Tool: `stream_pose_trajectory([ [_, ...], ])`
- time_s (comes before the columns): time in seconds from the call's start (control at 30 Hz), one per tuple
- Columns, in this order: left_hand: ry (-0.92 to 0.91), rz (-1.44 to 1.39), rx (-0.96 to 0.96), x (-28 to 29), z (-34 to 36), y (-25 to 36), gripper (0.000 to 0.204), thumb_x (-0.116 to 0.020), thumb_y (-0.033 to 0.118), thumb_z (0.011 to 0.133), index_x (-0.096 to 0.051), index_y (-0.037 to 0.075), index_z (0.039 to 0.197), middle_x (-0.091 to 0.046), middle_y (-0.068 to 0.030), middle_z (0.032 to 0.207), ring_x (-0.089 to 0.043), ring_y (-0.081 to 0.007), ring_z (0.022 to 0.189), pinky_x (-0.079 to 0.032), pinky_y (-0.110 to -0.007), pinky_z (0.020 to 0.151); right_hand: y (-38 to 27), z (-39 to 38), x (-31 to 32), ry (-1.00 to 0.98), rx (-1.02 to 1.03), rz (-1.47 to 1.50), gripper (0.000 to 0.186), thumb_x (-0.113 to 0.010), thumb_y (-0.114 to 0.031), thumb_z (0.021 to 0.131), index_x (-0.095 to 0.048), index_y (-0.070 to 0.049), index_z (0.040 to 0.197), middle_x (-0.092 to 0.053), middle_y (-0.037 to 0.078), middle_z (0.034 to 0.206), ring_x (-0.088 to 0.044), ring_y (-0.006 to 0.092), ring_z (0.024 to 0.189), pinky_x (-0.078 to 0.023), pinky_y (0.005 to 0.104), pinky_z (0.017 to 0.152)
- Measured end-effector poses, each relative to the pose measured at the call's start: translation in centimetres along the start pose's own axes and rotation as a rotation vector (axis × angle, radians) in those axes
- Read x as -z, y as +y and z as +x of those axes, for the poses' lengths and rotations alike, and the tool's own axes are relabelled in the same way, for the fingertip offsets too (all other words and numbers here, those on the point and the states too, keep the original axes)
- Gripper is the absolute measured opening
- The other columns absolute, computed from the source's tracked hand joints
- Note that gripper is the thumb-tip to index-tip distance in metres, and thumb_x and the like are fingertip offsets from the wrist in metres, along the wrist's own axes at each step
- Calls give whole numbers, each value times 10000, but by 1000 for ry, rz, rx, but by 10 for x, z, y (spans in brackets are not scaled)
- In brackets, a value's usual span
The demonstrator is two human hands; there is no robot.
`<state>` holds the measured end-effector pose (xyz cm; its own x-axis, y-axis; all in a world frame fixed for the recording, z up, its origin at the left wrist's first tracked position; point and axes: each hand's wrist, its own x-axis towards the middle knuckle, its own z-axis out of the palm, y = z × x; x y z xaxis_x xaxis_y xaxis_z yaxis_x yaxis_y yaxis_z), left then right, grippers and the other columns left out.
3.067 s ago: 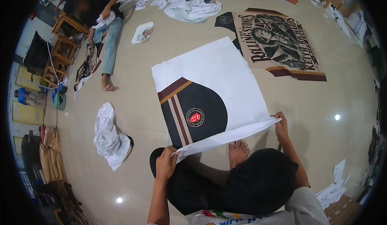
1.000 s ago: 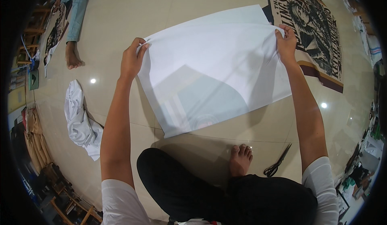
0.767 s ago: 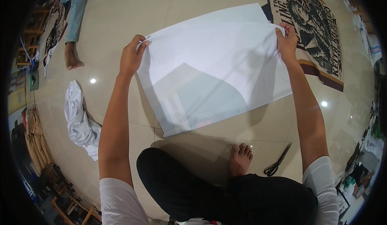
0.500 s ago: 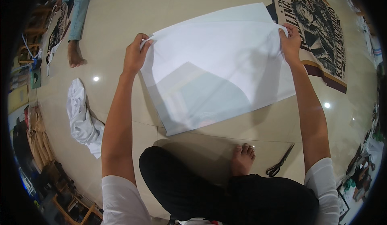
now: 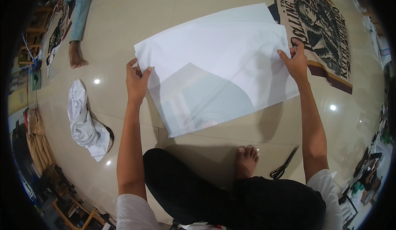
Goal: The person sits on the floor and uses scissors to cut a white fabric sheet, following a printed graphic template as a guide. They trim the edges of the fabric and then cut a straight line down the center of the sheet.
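A large white cloth [image 5: 214,40] lies spread on the floor in front of me. Its lower part looks greyer, with a pale striped shape and a faint round print showing. At the cloth's left edge is my left hand [image 5: 137,81], thumb and fingers apart around the edge without gripping it. Beside the right edge, my right hand [image 5: 296,63] is also open, its thumb over the cloth and its fingers bent outside it. Both forearms reach forward from the lower edge of the view.
Black scissors [image 5: 284,164] lie by my bare foot [image 5: 246,160]. To the left is a crumpled white cloth [image 5: 84,123]. A printed beige textile [image 5: 321,32] covers the floor at far right. Another person's leg [image 5: 81,24] shows at far left, near wooden furniture.
Both hands have let go of the cloth's upper corners and come down along its sides toward me. The far edge of the cloth now lies flatter.
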<state>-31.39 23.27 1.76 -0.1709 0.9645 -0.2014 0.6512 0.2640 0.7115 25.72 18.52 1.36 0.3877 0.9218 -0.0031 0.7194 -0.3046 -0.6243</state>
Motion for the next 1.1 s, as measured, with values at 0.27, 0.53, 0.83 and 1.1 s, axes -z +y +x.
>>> stream_pose_trajectory([
  [0.27,156,-112,74,-13,-36,4,656,-807,205,999,-474,-46,1506,-647,-102,1058,-629,-166,923,-545,-322,831,15,-20,8,-10,-69,105,693,-889,-210,902,-540,-28,1473,-659,53,840,-610,162,738,-521,342,707],
  [0.53,62,-154,308,-16,-137,0,705,-820,143,975,-383,-70,1485,-657,-112,999,-636,-180,877,-548,-335,785,29,-56,23,-73,-29,54,662,-897,-201,902,-569,-21,1448,-657,21,779,-543,124,653,-481,309,653],
  [0.83,-25,-147,400,-13,-188,-14,607,-811,65,972,-385,-40,1392,-636,-78,896,-608,-159,787,-511,-324,711,47,-72,23,-11,-90,224,527,-849,-116,959,-602,-11,1414,-648,7,786,-500,83,665,-440,287,642],
  [1.1,-47,-145,418,-10,-189,-18,603,-807,58,976,-386,-27,1400,-672,-108,911,-635,-177,794,-528,-339,723,45,-71,22,20,-69,144,511,-856,-113,948,-627,-16,1395,-672,13,795,-517,85,675,-433,282,643],
])
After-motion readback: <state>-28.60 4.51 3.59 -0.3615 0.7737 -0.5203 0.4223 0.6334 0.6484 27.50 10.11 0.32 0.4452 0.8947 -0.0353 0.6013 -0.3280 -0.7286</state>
